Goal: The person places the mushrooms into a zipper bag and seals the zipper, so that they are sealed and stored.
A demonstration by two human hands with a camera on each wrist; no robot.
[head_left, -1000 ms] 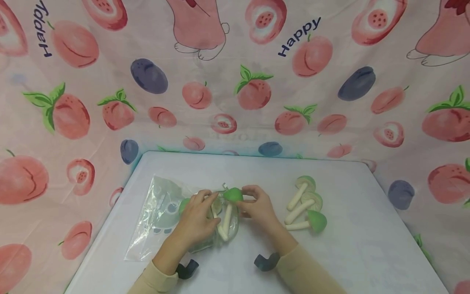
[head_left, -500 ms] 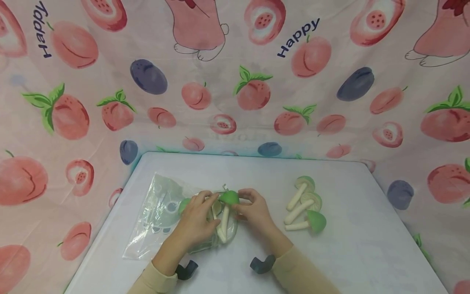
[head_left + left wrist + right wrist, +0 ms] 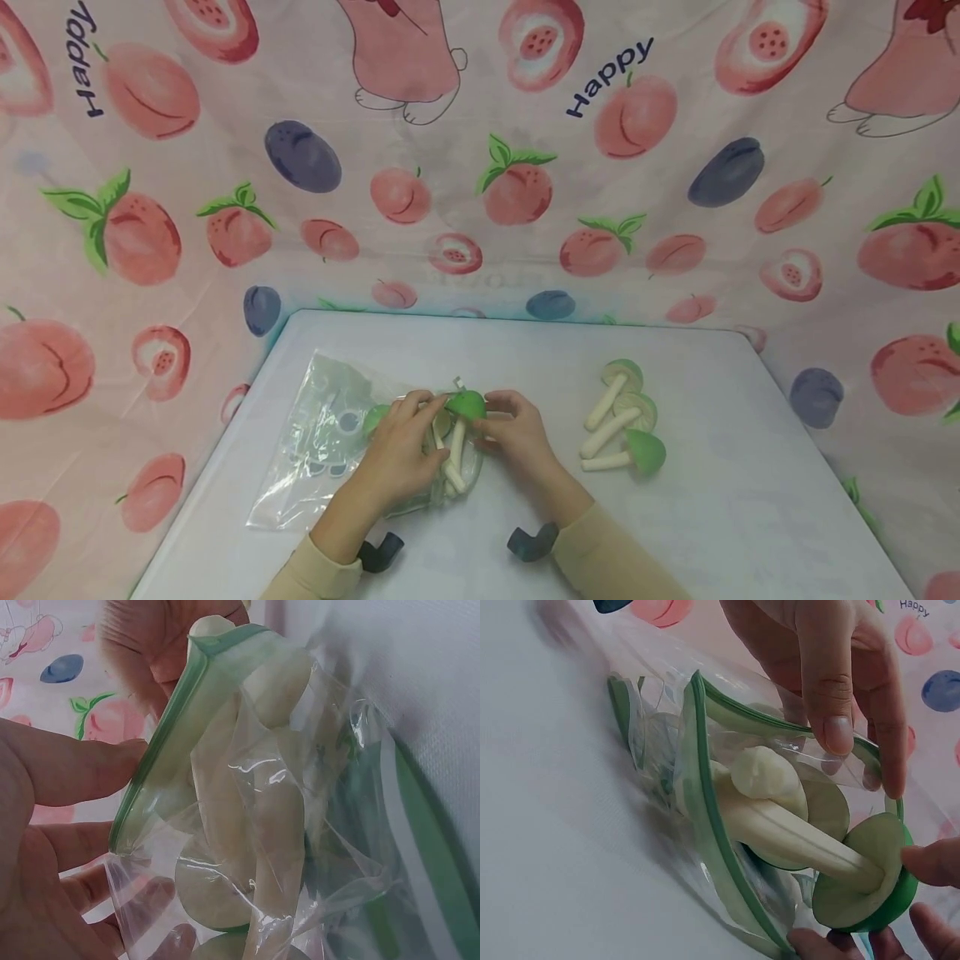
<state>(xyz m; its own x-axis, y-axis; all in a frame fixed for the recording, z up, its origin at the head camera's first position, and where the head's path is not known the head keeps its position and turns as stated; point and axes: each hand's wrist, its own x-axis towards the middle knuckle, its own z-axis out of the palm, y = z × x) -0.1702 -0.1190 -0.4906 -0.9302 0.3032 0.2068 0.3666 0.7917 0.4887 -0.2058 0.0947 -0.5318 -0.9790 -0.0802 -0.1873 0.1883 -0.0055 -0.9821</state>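
Note:
A clear zip bag (image 3: 288, 479) with a green zip edge (image 3: 702, 761) lies on the left of the table, its mouth spread toward the right. My left hand (image 3: 401, 454) grips the bag at the mouth, thumb on one side of the plastic and fingers on the other in the left wrist view. In my right hand (image 3: 519, 432) is a mushroom with a green cap (image 3: 467, 406), pinched by the cap. Its pale stem (image 3: 802, 840) points into the mouth. More mushrooms (image 3: 214, 889) are inside the bag, partly hidden by my left hand in the head view.
Three green-capped mushrooms (image 3: 618, 429) lie in a group to the right of my right hand on the white table (image 3: 735, 467). Behind the table hangs a pink fruit-print cloth (image 3: 465, 133). Dark wrist mounts (image 3: 532, 543) sit under both sleeves.
My right hand has moved slightly left and down with the mushroom, bringing its stem further over the bag's mouth. My left hand stays nearly in place.

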